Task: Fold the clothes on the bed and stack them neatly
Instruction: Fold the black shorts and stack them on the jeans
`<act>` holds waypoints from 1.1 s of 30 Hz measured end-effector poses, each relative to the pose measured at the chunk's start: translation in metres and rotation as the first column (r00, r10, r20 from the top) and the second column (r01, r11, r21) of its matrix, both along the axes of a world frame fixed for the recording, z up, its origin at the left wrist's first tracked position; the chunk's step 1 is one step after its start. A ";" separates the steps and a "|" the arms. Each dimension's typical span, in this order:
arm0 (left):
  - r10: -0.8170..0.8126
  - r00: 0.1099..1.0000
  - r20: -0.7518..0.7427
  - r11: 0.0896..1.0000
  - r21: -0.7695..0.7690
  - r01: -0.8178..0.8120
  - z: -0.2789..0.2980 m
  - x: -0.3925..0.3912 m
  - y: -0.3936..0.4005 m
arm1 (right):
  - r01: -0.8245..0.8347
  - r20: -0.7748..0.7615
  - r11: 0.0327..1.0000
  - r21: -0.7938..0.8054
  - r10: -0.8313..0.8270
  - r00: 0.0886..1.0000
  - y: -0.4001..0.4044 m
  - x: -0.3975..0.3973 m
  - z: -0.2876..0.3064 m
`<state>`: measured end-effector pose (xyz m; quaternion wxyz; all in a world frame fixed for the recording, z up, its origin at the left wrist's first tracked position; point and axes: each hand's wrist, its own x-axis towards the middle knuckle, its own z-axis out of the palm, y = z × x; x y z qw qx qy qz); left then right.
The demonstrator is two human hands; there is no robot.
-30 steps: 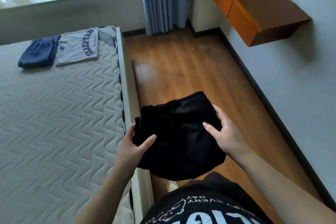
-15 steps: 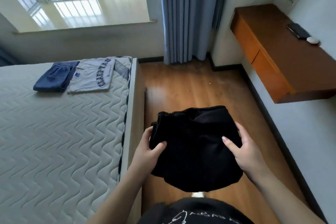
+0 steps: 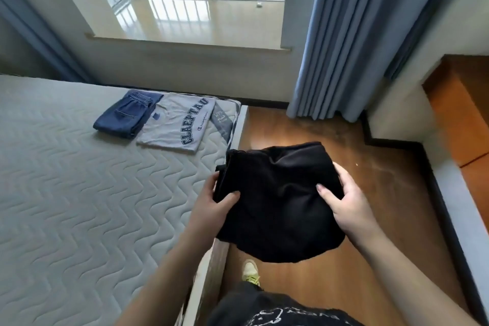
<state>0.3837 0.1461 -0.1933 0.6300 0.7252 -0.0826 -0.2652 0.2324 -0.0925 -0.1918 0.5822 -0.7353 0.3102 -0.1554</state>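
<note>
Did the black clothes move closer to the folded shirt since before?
Yes. The black garment, held by the left hand and right hand, has moved forward alongside the bed edge, toward the grey shirt.

Mattress carries folded jeans beside grey T-shirt.

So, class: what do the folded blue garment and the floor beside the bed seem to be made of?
Folded blue garment: probably denim, matte, with visible contrast stitching and a thick stacked edge. Brown plank floor: wood or wood-look laminate, semi-gloss, showing grain and reflected window light.
</note>
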 end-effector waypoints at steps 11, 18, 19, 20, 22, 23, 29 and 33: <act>-0.001 1.000 -0.012 1.000 -0.003 0.001 0.011 0.153 -0.081 | -0.018 -0.005 0.998 -0.055 0.018 1.000 -0.084 0.152 0.013; -0.018 1.000 0.004 0.999 0.033 0.018 -0.008 0.220 -0.197 | 0.029 -0.018 0.998 -0.051 -0.030 0.999 -0.189 0.222 -0.006; -0.017 1.000 0.007 0.999 0.032 0.016 -0.008 0.228 -0.217 | 0.024 -0.024 0.999 -0.042 -0.025 0.999 -0.205 0.233 -0.007; -0.017 1.000 0.012 0.999 0.035 0.017 -0.007 0.236 -0.237 | 0.024 -0.027 0.999 -0.031 -0.025 0.999 -0.221 0.243 -0.006; -0.019 1.000 0.016 0.999 0.050 0.018 -0.002 0.250 -0.269 | 0.015 -0.029 0.999 -0.029 -0.015 0.999 -0.251 0.261 -0.005; -0.019 1.000 0.019 0.998 0.056 0.018 0.000 0.258 -0.283 | 0.005 -0.032 0.999 -0.039 -0.007 0.999 -0.265 0.271 -0.003; 0.044 0.999 -0.020 0.999 0.030 -0.043 0.005 0.311 -0.337 | -0.034 -0.042 0.999 -0.007 0.034 0.999 -0.336 0.337 0.003; 0.141 0.987 -0.075 0.990 -0.005 -0.141 0.005 0.356 -0.352 | -0.107 -0.064 0.994 0.001 0.107 0.992 -0.355 0.392 0.001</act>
